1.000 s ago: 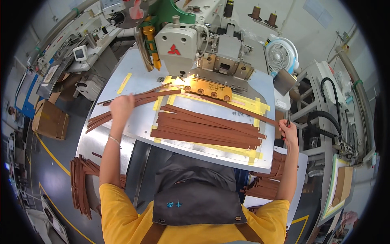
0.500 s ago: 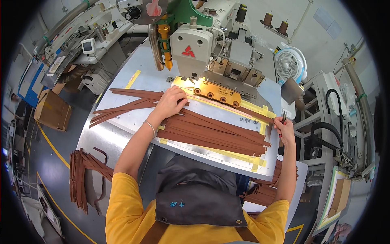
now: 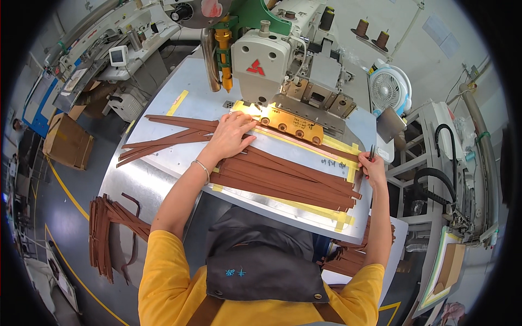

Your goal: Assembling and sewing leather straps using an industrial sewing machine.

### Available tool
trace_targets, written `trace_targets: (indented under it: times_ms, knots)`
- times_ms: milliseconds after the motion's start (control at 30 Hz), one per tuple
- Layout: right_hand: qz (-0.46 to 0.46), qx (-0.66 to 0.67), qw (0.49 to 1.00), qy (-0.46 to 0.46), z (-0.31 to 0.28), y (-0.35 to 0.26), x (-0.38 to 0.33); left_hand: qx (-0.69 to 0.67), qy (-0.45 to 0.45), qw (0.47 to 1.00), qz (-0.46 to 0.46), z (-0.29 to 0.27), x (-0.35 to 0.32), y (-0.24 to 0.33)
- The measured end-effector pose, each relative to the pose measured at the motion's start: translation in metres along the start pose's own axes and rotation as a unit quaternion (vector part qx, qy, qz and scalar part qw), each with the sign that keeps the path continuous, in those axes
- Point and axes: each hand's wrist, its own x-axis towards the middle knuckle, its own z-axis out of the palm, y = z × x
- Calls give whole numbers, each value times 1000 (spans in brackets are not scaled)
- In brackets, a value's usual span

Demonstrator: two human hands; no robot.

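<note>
A long brown strip runs along the lower edge of the gold clamp plate on the sewing machine. My right hand pinches its right end and also holds a slim dark two-pronged tool with a bit of red, its kind unclear. My left hand lies with fingers stretched out, the tips beside the plate's left end. Whether they press the strip there is hard to see. Below the plate is a fanned pile of brown strips; more loose strips spread left of my left hand.
The sewing machine head stands over the pale work table, which has yellow tape along its edges. Another bundle of strips lies at lower left. A white fan and thread cones are at the back right.
My left hand has shifted slightly right toward the clamp plate, its fingers straighter. My right hand has moved a little left with the strip's end.
</note>
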Motion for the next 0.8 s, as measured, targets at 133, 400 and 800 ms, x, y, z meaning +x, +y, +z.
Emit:
trace_targets:
  times_ms: [133,400,800]
  knots:
    - [4,-13,1000,5,5,-3,-6,-16,-46,997,-60,-6,0,4]
    - [-347,-381,857,-30,56,-19,-32,-5,16,1000,9,8,0,-7]
    - [-393,-496,774,10,59,-11,-37,36,31,999,13,5,1,-2]
